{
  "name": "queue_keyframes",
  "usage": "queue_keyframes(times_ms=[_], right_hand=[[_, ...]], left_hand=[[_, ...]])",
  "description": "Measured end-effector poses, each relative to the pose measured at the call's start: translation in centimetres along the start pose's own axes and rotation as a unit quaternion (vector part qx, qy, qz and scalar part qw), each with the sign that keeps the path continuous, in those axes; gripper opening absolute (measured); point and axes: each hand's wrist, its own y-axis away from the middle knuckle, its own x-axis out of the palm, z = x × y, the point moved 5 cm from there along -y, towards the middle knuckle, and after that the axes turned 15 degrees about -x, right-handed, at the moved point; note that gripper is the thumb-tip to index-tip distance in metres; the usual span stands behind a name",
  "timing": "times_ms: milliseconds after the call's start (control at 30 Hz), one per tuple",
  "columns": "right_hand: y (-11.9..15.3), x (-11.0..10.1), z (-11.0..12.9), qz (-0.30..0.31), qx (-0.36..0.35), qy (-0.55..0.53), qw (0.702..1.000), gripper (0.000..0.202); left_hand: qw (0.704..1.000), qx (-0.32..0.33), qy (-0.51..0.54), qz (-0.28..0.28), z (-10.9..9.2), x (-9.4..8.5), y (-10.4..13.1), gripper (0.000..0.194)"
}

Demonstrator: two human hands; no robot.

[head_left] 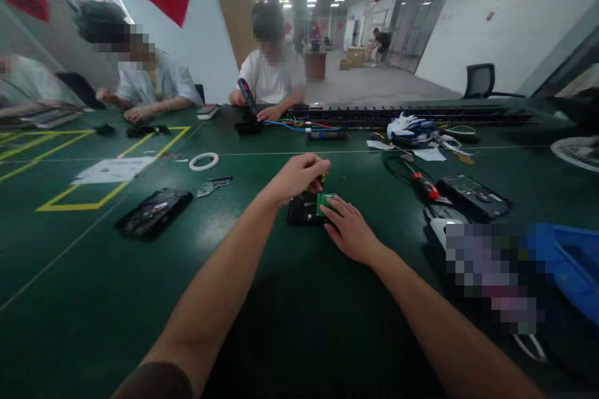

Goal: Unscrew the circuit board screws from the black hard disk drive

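Note:
In the middle of the table lies a small black device casing (299, 209) with its inside exposed and a green circuit board (324, 201) at its right side. My left hand (299, 177) is closed, pinching an upright yellow-and-black screwdriver (322, 178) from above over the casing; its tip is hidden. Fingers stretched out, my right hand (349, 227) rests on the board and the casing's right edge without gripping. Left of my arms lie another opened black device (154, 212) and a loose circuit board piece (214, 186).
A red screwdriver (425, 187), another opened device (475, 195), white gloves (409, 129) and a blue bin (566, 268) are to the right. A white tape ring (204, 161) and a paper sheet (115, 170) lie left. Across the table, a person (276, 78) handles a power tool (246, 93).

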Motion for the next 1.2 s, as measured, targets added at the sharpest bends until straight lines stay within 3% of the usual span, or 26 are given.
queue_keyframes(times_ms=[400, 600, 800, 1000, 1200], right_hand=[[0.4, -0.2, 0.1, -0.005, -0.003, -0.012, 1.000, 0.050], [0.5, -0.1, 0.0, -0.013, -0.007, -0.014, 1.000, 0.050], [0.6, 0.0, -0.1, -0.022, -0.013, -0.016, 1.000, 0.049], [0.5, 0.0, -0.2, -0.021, -0.006, -0.016, 1.000, 0.049], [0.5, -0.2, 0.0, -0.015, -0.003, -0.021, 1.000, 0.050]], left_hand=[[1.000, -0.006, -0.021, -0.021, 0.0, 0.0, 0.2, 0.024], [0.999, -0.024, 0.022, -0.006, 0.3, 0.0, 0.0, 0.019], [1.000, 0.007, 0.027, -0.002, 0.3, -0.3, -0.2, 0.022], [0.996, -0.029, 0.075, 0.029, 0.9, 0.0, -0.5, 0.034], [0.993, -0.051, 0.099, 0.024, 1.0, -0.3, -0.7, 0.029]])
